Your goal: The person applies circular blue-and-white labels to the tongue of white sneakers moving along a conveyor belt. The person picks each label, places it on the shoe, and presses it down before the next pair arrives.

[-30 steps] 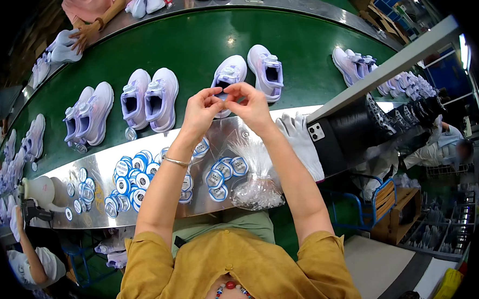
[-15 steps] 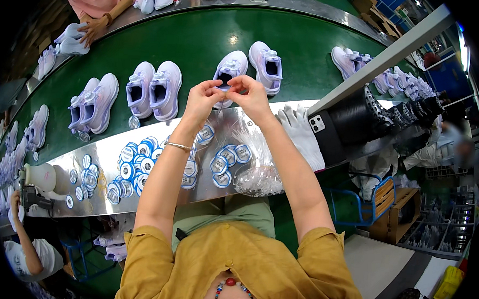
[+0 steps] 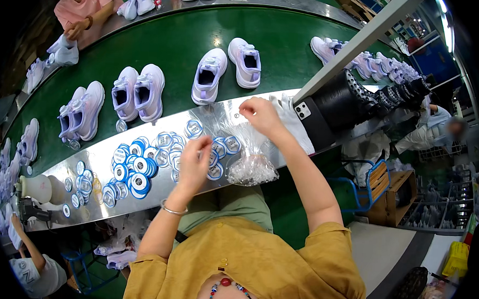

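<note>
Your left hand [image 3: 195, 162] has its fingers curled toward the thumb; whether anything is pinched there, you cannot tell. On your right hand [image 3: 263, 118], thumb and forefinger are drawn close together, but any fine clear strand between them is too thin to make out.

You appear to be at the gathering step, left hand beside the round white tags with blue rims [image 3: 232, 145] at centre frame, right hand above the bundle of thin clear plastic strands [image 3: 252, 169]. The next move seems to call for a light fingertip pinch, separating one piece from its neighbours.

Above your hands, on the green work surface [image 3: 194, 31], stand two white-and-lavender sneakers. The left sneaker [image 3: 209, 75] points its toe to the top of the frame, its long axis leaning slightly right; the right sneaker [image 3: 245, 63] also points up, leaning left. The strands fan toward the upper edge, their bulky end toward you.
</note>
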Tool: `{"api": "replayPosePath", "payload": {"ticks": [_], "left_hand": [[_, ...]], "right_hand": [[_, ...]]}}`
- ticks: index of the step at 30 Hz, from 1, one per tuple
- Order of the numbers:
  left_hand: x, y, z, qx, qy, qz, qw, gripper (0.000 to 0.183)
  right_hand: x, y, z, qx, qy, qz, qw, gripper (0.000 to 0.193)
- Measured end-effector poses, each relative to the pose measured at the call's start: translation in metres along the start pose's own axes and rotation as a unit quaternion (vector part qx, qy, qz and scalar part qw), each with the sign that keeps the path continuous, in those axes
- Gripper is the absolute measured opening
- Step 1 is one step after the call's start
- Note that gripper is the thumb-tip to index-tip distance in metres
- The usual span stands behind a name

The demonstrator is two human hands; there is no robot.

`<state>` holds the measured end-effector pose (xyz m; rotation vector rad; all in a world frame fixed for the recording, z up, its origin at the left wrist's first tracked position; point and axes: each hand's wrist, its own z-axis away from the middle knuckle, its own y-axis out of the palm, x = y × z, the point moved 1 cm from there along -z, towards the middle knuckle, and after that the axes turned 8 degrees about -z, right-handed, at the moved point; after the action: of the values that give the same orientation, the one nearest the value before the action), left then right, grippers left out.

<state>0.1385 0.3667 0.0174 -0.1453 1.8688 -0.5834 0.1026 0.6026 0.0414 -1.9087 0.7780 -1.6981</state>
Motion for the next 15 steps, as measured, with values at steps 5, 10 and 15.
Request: {"api": "replayPosePath", "payload": {"ticks": [5, 10, 15], "left_hand": [[-0.04, 0.044, 0.019, 0.064, 0.186, -0.092, 0.976, 0.029], [-0.065, 0.076, 0.024, 0.097, 0.21, -0.19, 0.954, 0.048], [-0.057, 0.099, 0.025, 0.149, 0.224, -0.243, 0.932, 0.055]], "right_hand": [[-0.014, 0.037, 0.008, 0.023, 0.039, 0.205, 0.978, 0.012], [-0.01, 0.014, 0.008, -0.021, 0.088, 0.002, 0.996, 0.01], [-0.001, 0.002, 0.037, -0.277, -0.069, -0.181, 0.941, 0.007]]}}
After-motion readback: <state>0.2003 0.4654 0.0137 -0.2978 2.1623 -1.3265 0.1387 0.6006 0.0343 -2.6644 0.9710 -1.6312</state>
